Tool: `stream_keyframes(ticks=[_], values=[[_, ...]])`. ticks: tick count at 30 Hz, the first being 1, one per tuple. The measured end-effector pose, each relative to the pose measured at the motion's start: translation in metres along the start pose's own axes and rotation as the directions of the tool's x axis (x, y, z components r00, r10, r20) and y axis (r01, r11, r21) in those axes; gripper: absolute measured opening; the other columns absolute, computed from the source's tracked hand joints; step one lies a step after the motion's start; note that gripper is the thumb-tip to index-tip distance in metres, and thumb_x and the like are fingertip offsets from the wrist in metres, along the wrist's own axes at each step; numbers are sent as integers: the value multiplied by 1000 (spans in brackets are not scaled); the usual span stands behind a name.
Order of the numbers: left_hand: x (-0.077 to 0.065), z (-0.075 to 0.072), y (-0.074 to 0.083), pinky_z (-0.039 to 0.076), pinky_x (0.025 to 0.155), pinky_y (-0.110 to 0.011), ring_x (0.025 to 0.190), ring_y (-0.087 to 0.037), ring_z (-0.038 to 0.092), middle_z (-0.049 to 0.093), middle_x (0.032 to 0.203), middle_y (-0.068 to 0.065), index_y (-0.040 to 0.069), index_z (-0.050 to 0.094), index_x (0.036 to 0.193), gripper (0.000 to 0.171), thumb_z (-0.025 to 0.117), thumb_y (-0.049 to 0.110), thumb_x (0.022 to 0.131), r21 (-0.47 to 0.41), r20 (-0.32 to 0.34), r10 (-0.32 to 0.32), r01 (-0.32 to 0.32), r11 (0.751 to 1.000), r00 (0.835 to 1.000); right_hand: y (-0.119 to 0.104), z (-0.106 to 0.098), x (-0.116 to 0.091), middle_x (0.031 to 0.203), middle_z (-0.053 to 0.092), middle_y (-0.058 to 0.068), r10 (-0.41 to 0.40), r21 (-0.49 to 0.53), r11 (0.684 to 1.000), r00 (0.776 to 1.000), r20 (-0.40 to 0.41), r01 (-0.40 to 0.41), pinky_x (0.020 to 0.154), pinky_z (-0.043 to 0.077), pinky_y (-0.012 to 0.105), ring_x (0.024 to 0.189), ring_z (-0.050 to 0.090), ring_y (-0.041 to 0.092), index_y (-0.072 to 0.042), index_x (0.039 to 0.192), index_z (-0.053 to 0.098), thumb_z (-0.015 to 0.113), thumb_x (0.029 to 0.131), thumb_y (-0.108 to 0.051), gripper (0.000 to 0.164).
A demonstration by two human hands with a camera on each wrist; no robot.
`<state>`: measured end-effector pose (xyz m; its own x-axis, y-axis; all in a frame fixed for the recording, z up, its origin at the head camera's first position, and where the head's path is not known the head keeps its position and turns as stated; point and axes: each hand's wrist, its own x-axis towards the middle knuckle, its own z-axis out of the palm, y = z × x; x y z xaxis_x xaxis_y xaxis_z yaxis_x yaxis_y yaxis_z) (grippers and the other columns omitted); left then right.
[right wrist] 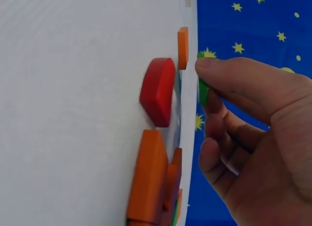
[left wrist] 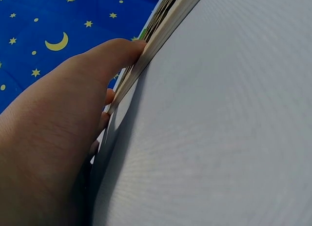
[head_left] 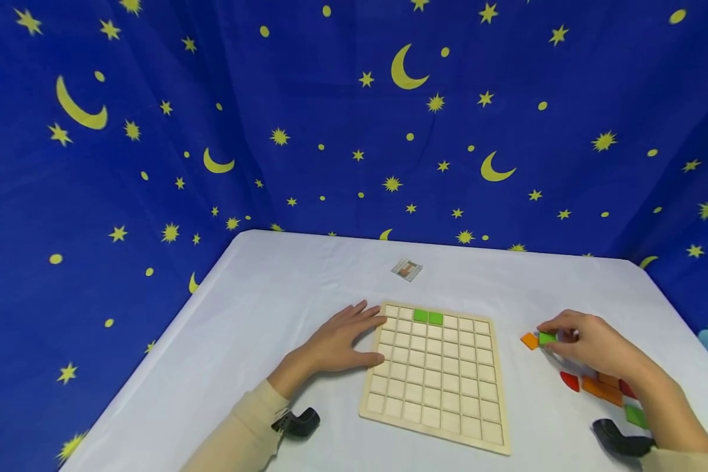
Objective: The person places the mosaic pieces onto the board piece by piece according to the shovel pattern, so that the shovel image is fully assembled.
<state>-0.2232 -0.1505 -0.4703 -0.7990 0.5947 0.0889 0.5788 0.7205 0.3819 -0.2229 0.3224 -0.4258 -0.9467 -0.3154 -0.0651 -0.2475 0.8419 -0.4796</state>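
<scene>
- Desk (head_left: 271, 282): smooth white cover, under everything.
- Grid board (head_left: 431, 378): pale, wood-look, flat; ridges probably keep two green squares (head_left: 421, 316) aligned.
- Left hand (head_left: 337, 339): fingers wide at board's left edge, likely steadying it.
- Right hand (head_left: 596, 341): fingers narrow, pinching green tile (head_left: 546, 338), right of board.
- Orange block (head_left: 603, 391): rectangular, smooth, presumably placed for easy reach.
- Red piece (head_left: 570, 381): one curved side, smooth.

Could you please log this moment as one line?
Left hand: touching wooden grid board | Right hand: pinching green block | Far row: two green tiles
</scene>
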Motion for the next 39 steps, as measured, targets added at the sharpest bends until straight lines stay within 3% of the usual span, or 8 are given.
stream_keyframes(ticks=[16, 31, 39], values=[[1, -1, 3, 9, 116, -37, 145, -16, 10, 24, 156, 9, 30, 39, 148, 80, 51, 74, 82, -4, 4, -8, 8, 1000, 1000, -19, 4, 22, 90, 61, -4, -85, 14, 996, 996, -10, 85, 56, 42, 24, 74, 49, 16, -10, 109, 73, 77, 82, -22, 29], [1, 2, 1, 11, 116, -40, 145, -17, 10, 24, 156, 9, 31, 38, 148, 81, 49, 76, 82, -9, 0, -8, 8, 1000, 1000, -34, 16, 43, 89, 58, -2, -146, 84, 986, 989, -8, 147, 50, 43, 26, 73, 49, 17, -12, 109, 73, 77, 83, -21, 28], [2, 1, 2, 11, 116, -40, 145, -15, 9, 23, 156, 11, 32, 38, 148, 81, 49, 76, 81, -4, 2, -18, 18, 1000, 1000, -42, 21, 49, 92, 61, -4, -185, 95, 978, 983, -7, 185, 55, 43, 26, 74, 50, 18, -15, 110, 73, 77, 83, -21, 27]])
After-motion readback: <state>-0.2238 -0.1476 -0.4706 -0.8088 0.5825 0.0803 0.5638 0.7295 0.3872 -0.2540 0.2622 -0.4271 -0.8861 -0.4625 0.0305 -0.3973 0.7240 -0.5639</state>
